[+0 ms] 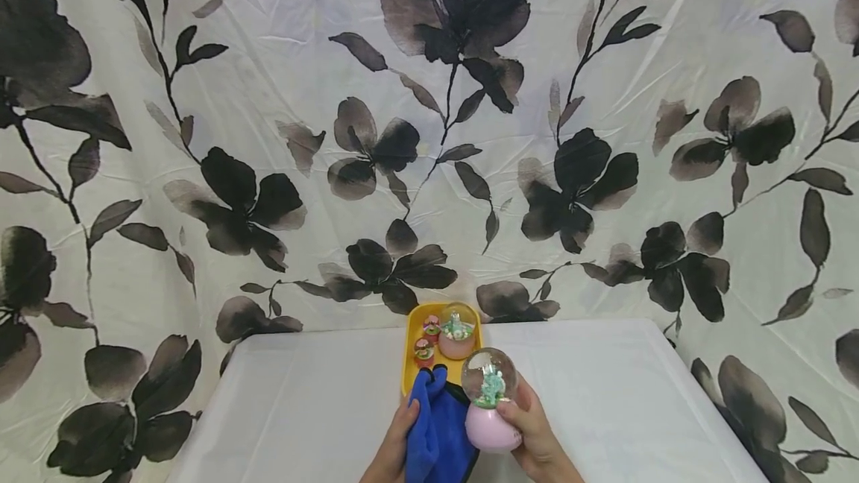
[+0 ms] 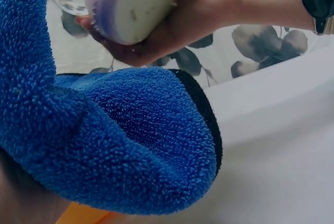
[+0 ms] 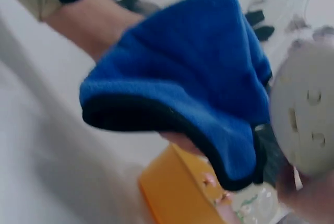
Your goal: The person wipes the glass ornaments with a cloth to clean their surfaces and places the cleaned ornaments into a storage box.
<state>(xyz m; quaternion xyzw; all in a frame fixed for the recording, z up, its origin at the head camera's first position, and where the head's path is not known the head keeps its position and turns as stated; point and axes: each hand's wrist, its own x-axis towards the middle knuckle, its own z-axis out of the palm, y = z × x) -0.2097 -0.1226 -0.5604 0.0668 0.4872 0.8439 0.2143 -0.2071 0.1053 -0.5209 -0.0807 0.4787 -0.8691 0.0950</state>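
My right hand (image 1: 535,423) grips a snow globe (image 1: 492,432) by its pink base, with a clear dome and a green figure inside. The globe's pale underside (image 2: 143,7) faces the left wrist camera. My left hand (image 1: 397,431) holds a blue cloth (image 1: 436,434) with black edging, bunched up and hanging down beside the globe. Most of the left fingers are hidden behind the cloth. In the right wrist view the cloth (image 3: 182,62) drapes over the left hand, next to the globe's base (image 3: 305,114).
Behind the hands a yellow tray (image 1: 408,352) stands at the table's back edge. It holds a second snow globe (image 1: 458,341) and two small red-based figurines (image 1: 424,353). A white cloth covers the table (image 1: 322,393); a floral curtain (image 1: 416,133) hangs behind it.
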